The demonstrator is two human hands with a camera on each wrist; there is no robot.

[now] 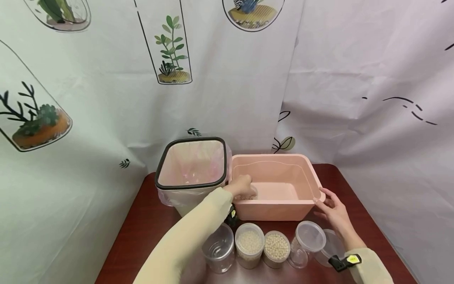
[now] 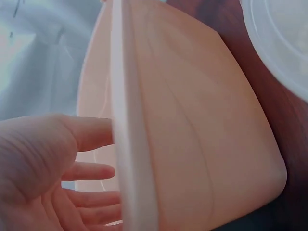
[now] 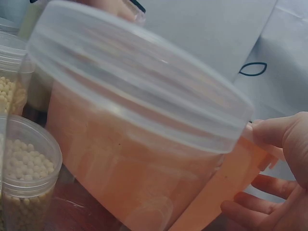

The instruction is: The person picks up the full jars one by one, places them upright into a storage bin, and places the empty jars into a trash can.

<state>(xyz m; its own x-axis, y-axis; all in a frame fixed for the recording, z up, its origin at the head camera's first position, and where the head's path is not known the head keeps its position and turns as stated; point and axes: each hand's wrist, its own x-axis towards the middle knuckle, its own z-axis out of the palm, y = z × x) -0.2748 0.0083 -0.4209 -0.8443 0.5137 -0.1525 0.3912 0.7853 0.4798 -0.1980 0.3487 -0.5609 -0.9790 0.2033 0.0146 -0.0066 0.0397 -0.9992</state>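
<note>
A pink plastic basin (image 1: 276, 211) stands on the table. My left hand (image 1: 242, 185) reaches down over its front rim into the left end. Beside those fingers, a small translucent, grainy-looking patch (image 1: 252, 194) shows low in the basin. In the left wrist view the left hand (image 2: 36, 168) has its fingers behind the rim (image 2: 126, 120), their tips hidden; I cannot tell what they hold. At the right front corner my right hand (image 1: 333, 211) grips the basin's rim. In the right wrist view the right hand's thumb side lies at the rim, other fingers (image 3: 245, 214) below it.
Left of the basin stands a lined bin (image 1: 193, 186) with a black rim. In front are a clear jar (image 1: 220, 252), a jar of pale grains (image 1: 250, 246), a jar of pale round beans (image 1: 276, 250), a lidded clear jar (image 1: 309, 236) and a translucent disc (image 1: 331, 248).
</note>
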